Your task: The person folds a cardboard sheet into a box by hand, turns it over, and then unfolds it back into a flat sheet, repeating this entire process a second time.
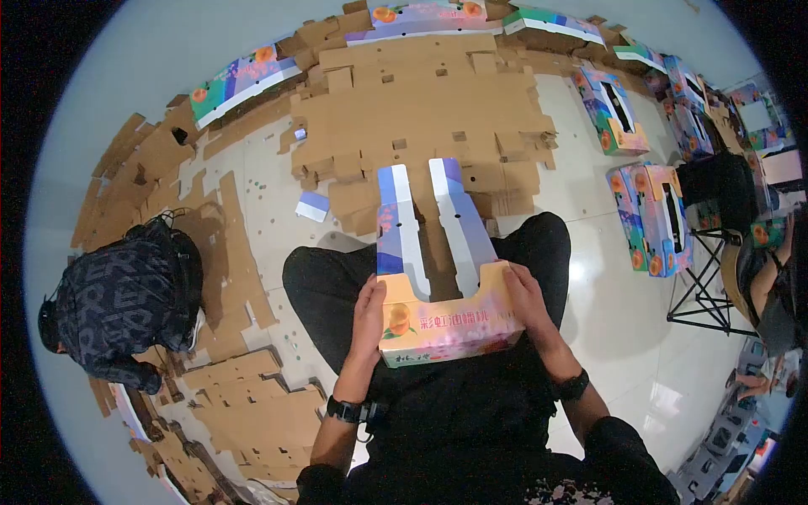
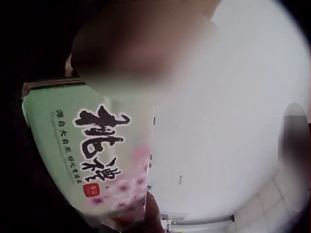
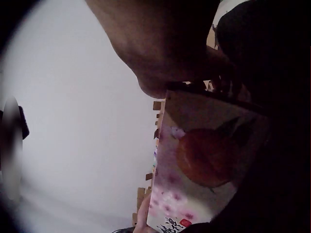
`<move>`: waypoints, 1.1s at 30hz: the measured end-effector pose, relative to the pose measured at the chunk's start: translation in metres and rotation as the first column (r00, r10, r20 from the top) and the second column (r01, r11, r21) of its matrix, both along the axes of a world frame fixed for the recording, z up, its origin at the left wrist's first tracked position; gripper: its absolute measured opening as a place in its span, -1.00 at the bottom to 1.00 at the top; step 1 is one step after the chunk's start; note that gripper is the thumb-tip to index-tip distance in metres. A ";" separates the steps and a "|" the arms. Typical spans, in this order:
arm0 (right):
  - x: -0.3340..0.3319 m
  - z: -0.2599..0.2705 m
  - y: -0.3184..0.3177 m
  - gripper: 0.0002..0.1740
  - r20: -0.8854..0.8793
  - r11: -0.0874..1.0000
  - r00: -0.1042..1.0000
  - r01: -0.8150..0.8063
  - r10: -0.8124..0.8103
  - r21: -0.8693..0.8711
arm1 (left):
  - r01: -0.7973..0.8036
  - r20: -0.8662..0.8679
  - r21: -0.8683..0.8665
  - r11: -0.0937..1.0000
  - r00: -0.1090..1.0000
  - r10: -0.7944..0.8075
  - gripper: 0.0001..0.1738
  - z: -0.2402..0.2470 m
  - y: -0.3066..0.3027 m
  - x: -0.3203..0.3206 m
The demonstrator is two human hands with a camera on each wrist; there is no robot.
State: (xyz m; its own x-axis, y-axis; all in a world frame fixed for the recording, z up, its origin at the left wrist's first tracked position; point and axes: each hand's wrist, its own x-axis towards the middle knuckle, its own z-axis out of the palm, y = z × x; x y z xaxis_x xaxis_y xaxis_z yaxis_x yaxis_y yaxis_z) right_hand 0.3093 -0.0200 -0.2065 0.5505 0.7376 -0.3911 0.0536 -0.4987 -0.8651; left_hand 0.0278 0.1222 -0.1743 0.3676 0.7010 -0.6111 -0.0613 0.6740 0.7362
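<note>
The box lies between the left hand and right hand, each gripping one side.

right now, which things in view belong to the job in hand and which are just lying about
Likely in the job:
- printed box, open-topped
- left hand and right hand, gripping it

Likely just lying about:
- flat brown cardboard
- small purple-and-white piece on the floor
</note>
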 end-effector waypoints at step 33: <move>0.004 0.119 -0.005 0.19 -0.444 0.926 0.876 -0.008 0.188 0.377 | 0.120 -0.012 0.618 0.777 0.990 -0.144 -0.06 0.040 -0.056 -0.044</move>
State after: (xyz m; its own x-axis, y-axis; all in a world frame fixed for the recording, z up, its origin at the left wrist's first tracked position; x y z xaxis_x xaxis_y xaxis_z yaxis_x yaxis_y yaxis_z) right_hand 0.3130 -0.0245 -0.0871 0.2877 0.9145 -0.2843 -0.3665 -0.1691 -0.9149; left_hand -0.0165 0.0664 -0.1345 0.4970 0.8662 -0.0517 -0.0385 0.0815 0.9959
